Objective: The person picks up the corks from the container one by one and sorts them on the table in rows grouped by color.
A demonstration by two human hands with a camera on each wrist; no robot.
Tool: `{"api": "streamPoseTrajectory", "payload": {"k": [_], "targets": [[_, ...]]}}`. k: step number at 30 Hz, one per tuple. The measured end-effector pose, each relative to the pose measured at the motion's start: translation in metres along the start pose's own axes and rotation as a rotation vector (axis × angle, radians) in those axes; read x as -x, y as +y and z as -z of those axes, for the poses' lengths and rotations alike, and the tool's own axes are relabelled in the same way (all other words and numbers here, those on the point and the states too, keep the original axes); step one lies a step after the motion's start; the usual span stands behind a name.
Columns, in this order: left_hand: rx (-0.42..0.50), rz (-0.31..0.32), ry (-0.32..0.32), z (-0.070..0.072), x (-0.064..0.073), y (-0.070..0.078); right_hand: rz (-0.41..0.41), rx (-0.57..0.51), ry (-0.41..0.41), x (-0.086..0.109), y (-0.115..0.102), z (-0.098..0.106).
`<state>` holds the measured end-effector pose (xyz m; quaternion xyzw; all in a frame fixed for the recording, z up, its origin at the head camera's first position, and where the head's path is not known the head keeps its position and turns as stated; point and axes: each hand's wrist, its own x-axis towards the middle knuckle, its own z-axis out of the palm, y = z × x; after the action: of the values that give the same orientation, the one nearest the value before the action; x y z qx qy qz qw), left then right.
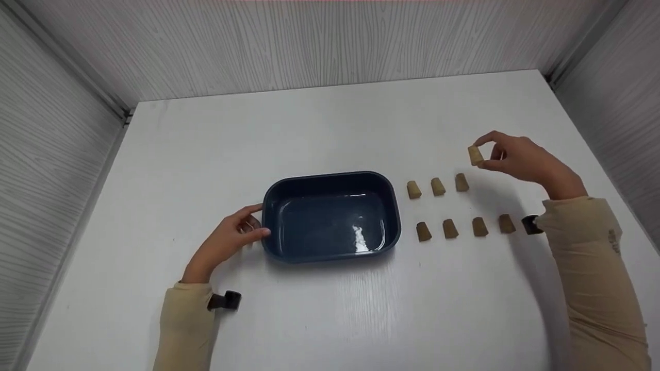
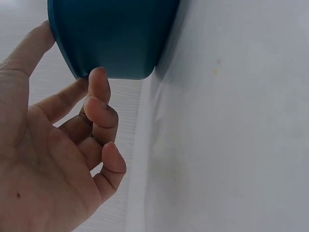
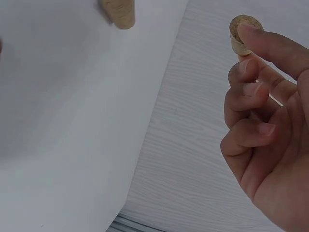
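A dark blue rectangular dish (image 1: 330, 257) with rounded corners sits on the table, its inside bare. At its left end my left hand (image 1: 227, 239) holds the wall between thumb and index finger. The left wrist view shows the dish's outer wall (image 2: 113, 43) and the other fingers (image 2: 113, 159) curled beside it. My right hand (image 1: 528, 159) pinches a tapered cork stopper (image 1: 475, 155) by its two ends, raised above the table at the right. In the right wrist view the thumb presses the wide end of this cork (image 3: 239, 44).
Right of the dish, three corks (image 1: 438, 186) stand in a back row and several more (image 1: 480, 226) in a front row. The white table (image 1: 330, 319) meets wood-grained panels (image 1: 330, 46) at the back and sides. A black wrist mount (image 1: 232, 300) juts from the left sleeve.
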<state>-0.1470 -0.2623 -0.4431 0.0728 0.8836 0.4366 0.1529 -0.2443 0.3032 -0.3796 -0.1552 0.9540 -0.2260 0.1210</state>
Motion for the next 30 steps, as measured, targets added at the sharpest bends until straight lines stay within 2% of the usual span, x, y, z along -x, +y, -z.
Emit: {"api": "streamPoseTrajectory", "payload": {"k": [7,16,30], "targets": [[-0.011,-0.003,-0.004,0.001,0.001,0.0,-0.057,0.018,-0.037,0.005,0.025,-0.007],[-0.003,-0.008,-0.014,0.001,0.001,0.001,-0.122,0.028,-0.103,0.008,0.043,-0.016],[0.008,-0.012,-0.024,0.0,0.001,0.004,-0.139,0.12,-0.193,0.006,0.042,-0.023]]}}
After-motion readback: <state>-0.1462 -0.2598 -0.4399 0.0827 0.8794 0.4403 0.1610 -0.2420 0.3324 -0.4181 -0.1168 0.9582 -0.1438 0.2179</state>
